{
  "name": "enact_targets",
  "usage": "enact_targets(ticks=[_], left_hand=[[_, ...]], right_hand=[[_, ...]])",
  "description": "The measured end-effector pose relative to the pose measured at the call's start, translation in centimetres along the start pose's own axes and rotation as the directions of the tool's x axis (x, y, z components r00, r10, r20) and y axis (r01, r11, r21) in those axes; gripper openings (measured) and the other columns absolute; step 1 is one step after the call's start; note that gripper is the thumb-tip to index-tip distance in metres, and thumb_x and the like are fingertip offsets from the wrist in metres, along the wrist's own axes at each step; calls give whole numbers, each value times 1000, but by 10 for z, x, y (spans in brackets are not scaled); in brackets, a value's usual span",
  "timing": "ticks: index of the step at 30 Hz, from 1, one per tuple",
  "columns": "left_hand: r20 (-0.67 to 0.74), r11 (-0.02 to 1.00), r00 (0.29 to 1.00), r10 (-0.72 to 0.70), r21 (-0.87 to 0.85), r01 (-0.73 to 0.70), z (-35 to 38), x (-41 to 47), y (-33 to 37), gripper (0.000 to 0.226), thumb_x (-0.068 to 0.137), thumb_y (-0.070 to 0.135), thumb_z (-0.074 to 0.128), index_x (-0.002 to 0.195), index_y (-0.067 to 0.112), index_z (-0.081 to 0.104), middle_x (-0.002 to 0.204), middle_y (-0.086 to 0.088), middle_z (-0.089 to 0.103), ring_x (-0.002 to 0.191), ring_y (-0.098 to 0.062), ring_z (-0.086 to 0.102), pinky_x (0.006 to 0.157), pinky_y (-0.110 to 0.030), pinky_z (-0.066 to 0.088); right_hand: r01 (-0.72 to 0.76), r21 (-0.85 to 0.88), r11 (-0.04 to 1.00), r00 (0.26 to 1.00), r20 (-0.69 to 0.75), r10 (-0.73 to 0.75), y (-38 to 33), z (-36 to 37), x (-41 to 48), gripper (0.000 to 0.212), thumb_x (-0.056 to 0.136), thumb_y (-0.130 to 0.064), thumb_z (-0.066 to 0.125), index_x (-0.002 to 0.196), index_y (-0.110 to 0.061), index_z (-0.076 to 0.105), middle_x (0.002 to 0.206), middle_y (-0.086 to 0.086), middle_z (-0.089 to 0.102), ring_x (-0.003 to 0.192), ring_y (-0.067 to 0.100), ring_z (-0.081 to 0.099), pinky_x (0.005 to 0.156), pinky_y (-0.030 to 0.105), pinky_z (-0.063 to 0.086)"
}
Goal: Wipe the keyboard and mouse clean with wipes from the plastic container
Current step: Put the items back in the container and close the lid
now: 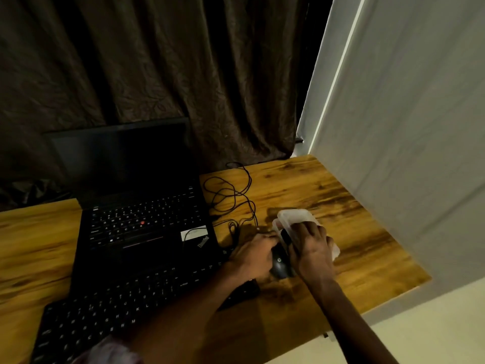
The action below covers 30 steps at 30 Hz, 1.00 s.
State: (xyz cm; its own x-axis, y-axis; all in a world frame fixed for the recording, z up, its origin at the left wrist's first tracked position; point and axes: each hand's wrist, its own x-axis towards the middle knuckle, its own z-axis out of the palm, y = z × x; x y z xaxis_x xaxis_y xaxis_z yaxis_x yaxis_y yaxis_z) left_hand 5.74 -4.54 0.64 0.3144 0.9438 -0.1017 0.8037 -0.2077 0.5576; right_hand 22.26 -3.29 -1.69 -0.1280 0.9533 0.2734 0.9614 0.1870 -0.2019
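Observation:
A black mouse (280, 264) lies on the wooden desk (354, 232), right of a black external keyboard (126, 303). My left hand (253, 254) grips the mouse's left side. My right hand (311, 245) presses a white wipe (333, 250) onto the mouse's front and right side; the wipe's edge sticks out past my fingers. A clear plastic container (291, 216) stands just behind the mouse, partly hidden by my right hand.
An open black laptop (141, 219) sits behind the keyboard, its screen dark. The mouse cable (231, 195) loops on the desk beside the laptop. A dark curtain hangs at the back. A white wall borders the desk on the right.

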Motion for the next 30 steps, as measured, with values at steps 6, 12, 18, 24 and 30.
enact_targets(ticks=[6,12,18,24,30], left_hand=[[-121,972,964,-237,-22,236,-4,9,-9,36,94,22,46,126,33,60,124,-7,56,117,-27,56,97,-38,50],[-119,978,970,-210,-28,208,-3,23,-7,51,92,22,44,139,40,44,131,-8,56,120,-29,55,100,-40,49],[-159,996,987,-14,89,29,3,37,1,54,96,22,44,149,29,37,157,7,34,143,-18,34,116,-36,31],[-89,960,988,130,260,-103,6,51,11,53,102,42,40,150,21,36,163,3,20,150,-17,13,120,-34,6],[126,953,980,156,240,-183,19,65,27,89,89,67,49,157,20,16,165,-3,-6,151,-19,-12,121,-44,-9]], right_hand=[[61,-11,998,998,17,-61,-4,5,-8,54,83,-40,45,128,-12,57,120,15,59,104,36,55,81,50,47],[113,-48,992,993,53,-110,-7,8,-10,49,85,-40,44,127,-17,57,128,9,58,109,31,54,83,46,47],[133,30,991,989,61,-134,-9,7,-23,49,85,-36,52,130,-17,56,128,6,59,116,27,52,91,43,46],[48,578,815,972,-214,95,9,-6,-37,34,85,-3,50,115,-10,65,113,2,68,105,18,64,87,33,53],[-115,570,814,884,-315,346,42,-1,-56,28,89,-11,51,114,-11,63,110,2,62,100,21,60,82,37,52]])
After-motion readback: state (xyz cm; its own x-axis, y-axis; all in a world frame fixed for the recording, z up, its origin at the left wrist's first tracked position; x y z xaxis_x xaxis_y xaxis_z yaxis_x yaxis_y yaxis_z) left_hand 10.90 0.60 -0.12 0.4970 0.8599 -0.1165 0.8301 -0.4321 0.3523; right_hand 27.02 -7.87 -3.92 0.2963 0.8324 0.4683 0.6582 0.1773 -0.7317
